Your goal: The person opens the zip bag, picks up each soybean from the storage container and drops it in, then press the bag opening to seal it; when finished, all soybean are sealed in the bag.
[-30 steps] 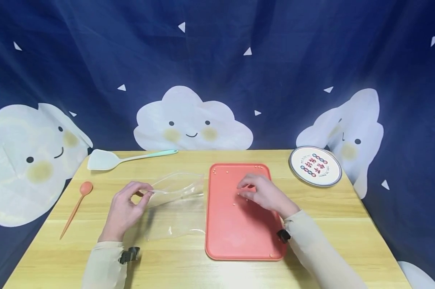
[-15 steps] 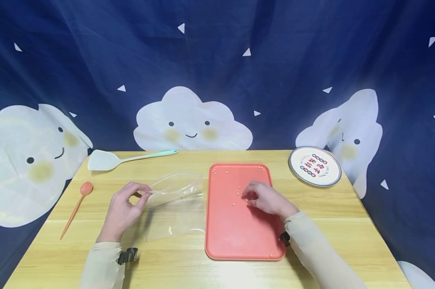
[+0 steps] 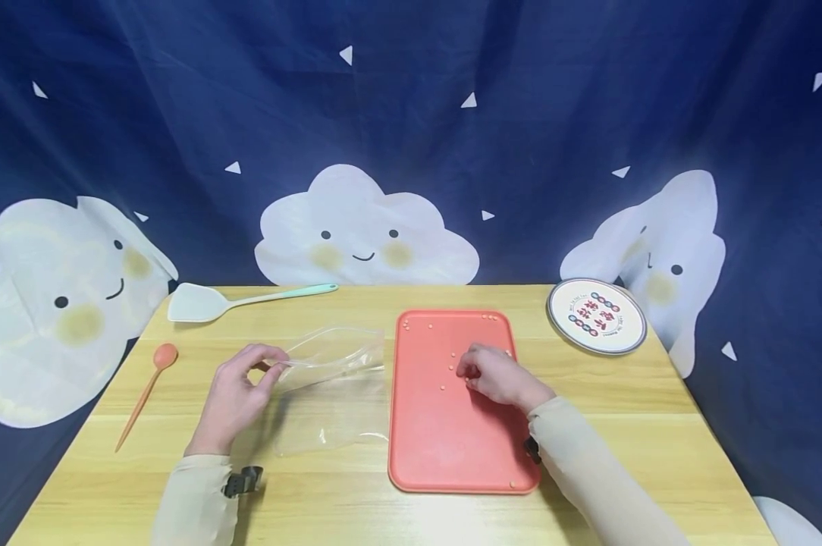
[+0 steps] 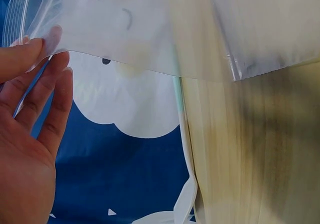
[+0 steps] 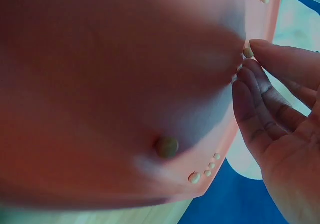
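Note:
On the left, the thumb and fingertips of my left hand [image 3: 233,398] pinch the open edge of a clear zip bag [image 3: 336,406], whose mouth gapes a little. A red tray [image 3: 438,447] lies to the right of the bag, with several small pale-yellow soybeans [image 3: 442,387] scattered on it. Over the middle of that tray, my right hand [image 3: 500,377] has its thumb and fingertips drawn together. In the right wrist view a single soybean [image 5: 248,52] sits between the thumb tip and forefinger. More beans [image 5: 194,178] lie toward the tray's corner.
A white spatula [image 3: 199,303] with a mint handle lies at the back left. An orange spoon [image 3: 153,379] is left of my left hand. At the back right stands a round printed plate [image 3: 597,341]. A blue cloud-patterned curtain [image 3: 411,98] encloses the table's back and sides.
My right hand has moved slightly down and right over the tray, and its fingertips have closed around a soybean. My left hand keeps holding the bag edge in nearly the same place.

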Demonstrator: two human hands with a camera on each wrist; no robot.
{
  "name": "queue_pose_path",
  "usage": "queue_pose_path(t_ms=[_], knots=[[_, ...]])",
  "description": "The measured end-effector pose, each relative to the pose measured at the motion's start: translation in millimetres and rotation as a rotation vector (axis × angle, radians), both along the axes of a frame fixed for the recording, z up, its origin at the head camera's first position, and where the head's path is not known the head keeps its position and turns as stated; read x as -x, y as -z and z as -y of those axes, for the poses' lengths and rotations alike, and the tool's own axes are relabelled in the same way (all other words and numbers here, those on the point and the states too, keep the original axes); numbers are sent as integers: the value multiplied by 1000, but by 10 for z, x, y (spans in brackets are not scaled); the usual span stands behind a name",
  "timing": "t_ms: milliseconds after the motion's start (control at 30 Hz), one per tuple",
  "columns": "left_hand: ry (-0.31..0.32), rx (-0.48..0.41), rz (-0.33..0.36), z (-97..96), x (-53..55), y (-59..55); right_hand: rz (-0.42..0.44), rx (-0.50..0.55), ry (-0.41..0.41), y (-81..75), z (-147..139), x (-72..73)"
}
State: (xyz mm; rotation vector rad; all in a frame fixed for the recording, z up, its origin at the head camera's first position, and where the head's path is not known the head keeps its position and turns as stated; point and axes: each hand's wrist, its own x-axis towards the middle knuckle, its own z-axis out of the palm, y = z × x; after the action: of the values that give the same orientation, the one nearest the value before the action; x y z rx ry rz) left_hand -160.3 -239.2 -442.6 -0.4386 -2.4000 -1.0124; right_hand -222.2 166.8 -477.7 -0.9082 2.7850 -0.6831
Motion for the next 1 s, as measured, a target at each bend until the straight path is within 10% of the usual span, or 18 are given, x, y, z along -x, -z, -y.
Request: queue_pose_path(t_ms=[633,1000], knots=[[-4,1,1,-22,-4,-4,11,-12,21,49,32,25],[-13,3,11,-32,3,10,73,173,37,-156,-24,-30]])
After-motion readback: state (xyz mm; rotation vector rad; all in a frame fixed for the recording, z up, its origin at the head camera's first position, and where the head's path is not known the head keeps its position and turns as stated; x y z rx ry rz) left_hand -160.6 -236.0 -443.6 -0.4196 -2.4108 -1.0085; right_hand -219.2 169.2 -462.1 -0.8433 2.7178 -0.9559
